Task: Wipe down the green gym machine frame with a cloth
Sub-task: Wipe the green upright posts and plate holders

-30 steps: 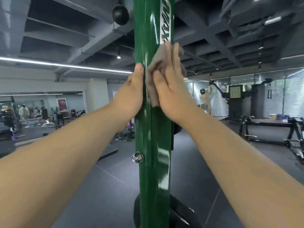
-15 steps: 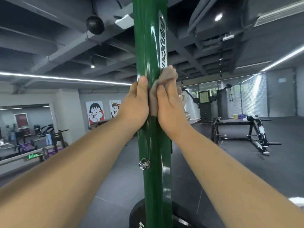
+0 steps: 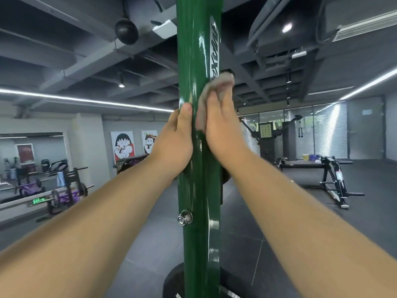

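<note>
**Cloth worked up the green upright, just under the logo plate**

Both hands sat a little higher against the background than half a second before, though that was mostly the head camera tilting; against the post they had barely shifted. Compared with a second earlier, the cloth had bunched more and slid toward the right edge of the upright.

Notes at this moment:

- Green upright [image 3: 198, 168] stood vertical, glossy, streaked with reflections. A silver logo plate [image 3: 214, 48] ran along its right face above the hands; a chrome bolt head [image 3: 185, 217] showed lower down on the left side.
- Right hand [image 3: 221, 130] pressed a grey-tan cloth [image 3: 214, 91] against the front-right face. Fingers lay long and nearly straight over the fabric, flattening it to the metal, with the cloth's crumpled top sticking out past the fingertips and touching the lower end of the plate.
- Left hand [image 3: 176, 143] wrapped the left edge of the post, thumb up along the front and fingers gone behind it, gripping to steady.

Judgement: wiping was mid-stroke, on the upper section. With so little travel along the post, the stretch from the hands down to the base [image 3: 171, 282] likely remained to be done, as did the plate area above.
</note>
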`<state>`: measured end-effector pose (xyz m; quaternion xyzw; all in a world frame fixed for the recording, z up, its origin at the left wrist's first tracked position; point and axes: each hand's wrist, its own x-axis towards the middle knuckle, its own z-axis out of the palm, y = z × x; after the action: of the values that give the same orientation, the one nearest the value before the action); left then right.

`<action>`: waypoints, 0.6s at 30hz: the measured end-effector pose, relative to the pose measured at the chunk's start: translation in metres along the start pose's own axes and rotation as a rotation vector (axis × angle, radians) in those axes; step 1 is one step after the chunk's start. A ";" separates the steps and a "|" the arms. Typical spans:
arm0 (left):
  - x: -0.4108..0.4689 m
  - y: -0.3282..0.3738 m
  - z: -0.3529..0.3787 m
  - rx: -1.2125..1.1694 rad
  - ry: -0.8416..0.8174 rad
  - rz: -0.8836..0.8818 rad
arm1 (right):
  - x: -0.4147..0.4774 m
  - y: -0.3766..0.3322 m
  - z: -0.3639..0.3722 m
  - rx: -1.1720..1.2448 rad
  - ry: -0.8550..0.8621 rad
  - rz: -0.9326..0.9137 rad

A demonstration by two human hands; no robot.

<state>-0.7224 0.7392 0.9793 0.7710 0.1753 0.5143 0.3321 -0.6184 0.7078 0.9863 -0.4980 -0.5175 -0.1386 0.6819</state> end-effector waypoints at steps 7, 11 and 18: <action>0.001 -0.003 -0.001 -0.045 0.025 -0.161 | -0.093 0.047 -0.008 -0.039 -0.202 -0.082; -0.003 -0.003 0.000 -0.166 0.058 -0.271 | -0.003 0.015 -0.016 -0.055 -0.191 0.008; -0.014 -0.008 0.009 -0.295 0.137 -0.350 | -0.064 0.042 -0.018 -0.092 -0.245 -0.104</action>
<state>-0.7192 0.7332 0.9619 0.6353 0.2513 0.5199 0.5128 -0.6057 0.6916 0.9101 -0.5144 -0.6152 -0.1357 0.5818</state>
